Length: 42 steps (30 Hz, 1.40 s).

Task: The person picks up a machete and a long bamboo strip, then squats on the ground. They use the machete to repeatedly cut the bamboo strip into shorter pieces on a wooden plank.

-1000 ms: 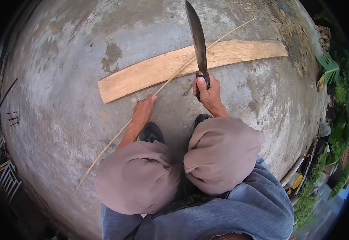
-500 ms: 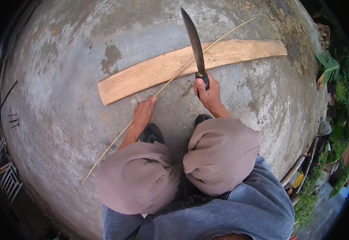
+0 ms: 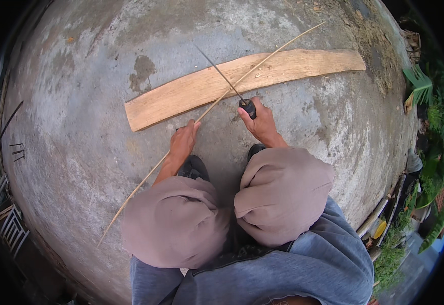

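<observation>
My left hand [image 3: 182, 140] is closed around a long thin wooden stick [image 3: 145, 182], perhaps a strip of bamboo. The stick runs slantwise from the lower left to the upper right, crossing over a flat pale plank [image 3: 181, 99] that lies on the concrete. In my right hand [image 3: 264, 126] is a big knife [image 3: 217, 68], gripped by its black handle. Its blade shows edge-on as a thin line, reaching over the plank and crossing the stick. Whether the blade touches the stick I cannot tell.
Rough grey concrete [image 3: 79, 137] spreads all around. My two shoes stand just short of the plank. Small wood chips [image 3: 258, 75] lie on the plank. Green plants [image 3: 425, 96] and debris edge the right side; a white slatted frame [image 3: 14, 231] stands at the far left.
The knife has come down from a raised position and tipped to the left, its blade turning from flat to edge-on. My left hand and the stick have hardly moved.
</observation>
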Tool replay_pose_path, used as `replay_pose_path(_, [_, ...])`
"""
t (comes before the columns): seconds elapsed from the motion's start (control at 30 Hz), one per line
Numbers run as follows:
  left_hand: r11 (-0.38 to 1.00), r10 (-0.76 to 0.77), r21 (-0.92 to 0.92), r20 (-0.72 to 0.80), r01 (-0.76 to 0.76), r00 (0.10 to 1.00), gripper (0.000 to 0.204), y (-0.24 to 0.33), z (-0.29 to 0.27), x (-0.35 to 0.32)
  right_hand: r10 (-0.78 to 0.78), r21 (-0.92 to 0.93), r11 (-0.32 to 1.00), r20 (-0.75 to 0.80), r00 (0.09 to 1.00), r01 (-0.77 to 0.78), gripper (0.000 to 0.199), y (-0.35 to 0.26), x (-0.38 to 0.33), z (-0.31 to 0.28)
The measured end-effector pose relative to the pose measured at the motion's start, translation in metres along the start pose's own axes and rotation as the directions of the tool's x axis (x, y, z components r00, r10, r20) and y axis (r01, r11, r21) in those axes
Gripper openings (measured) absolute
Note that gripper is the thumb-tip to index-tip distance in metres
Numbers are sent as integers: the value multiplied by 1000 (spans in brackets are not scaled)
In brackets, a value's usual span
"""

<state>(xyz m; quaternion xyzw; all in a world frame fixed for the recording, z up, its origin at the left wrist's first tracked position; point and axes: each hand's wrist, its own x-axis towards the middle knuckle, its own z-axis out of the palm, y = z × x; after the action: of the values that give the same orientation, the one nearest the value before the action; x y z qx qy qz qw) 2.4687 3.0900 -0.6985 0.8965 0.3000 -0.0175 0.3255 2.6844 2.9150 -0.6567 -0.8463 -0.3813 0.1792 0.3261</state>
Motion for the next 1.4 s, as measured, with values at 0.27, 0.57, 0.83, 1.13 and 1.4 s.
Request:
replay_pose_path(0.27, [998, -53, 32, 36, 52, 998, 35, 2, -5, 3, 291, 271, 894, 253, 923, -356, 59, -8, 3, -12])
replay_pose_path(0.57, [998, -46, 48, 45, 44, 998, 35, 2, -3, 8, 191, -28, 982, 144, 971, -189, 60, 33, 8, 15])
replay_pose_path(0.83, [998, 43, 43, -50, -40, 998, 31, -3, -5, 3, 180, 492, 852, 47, 982, -180, 57, -30, 7, -26])
replay_pose_path(1.13, [998, -25, 61, 45, 22, 999, 33, 3, -7, 11, 334, 94, 921, 312, 889, -379, 63, 15, 18, 3])
replay_pose_path(1.4, [1000, 9, 13, -29, -9, 1000, 31, -1, -2, 3, 83, 495, 869, -100, 992, -23, 58, -38, 7, -29])
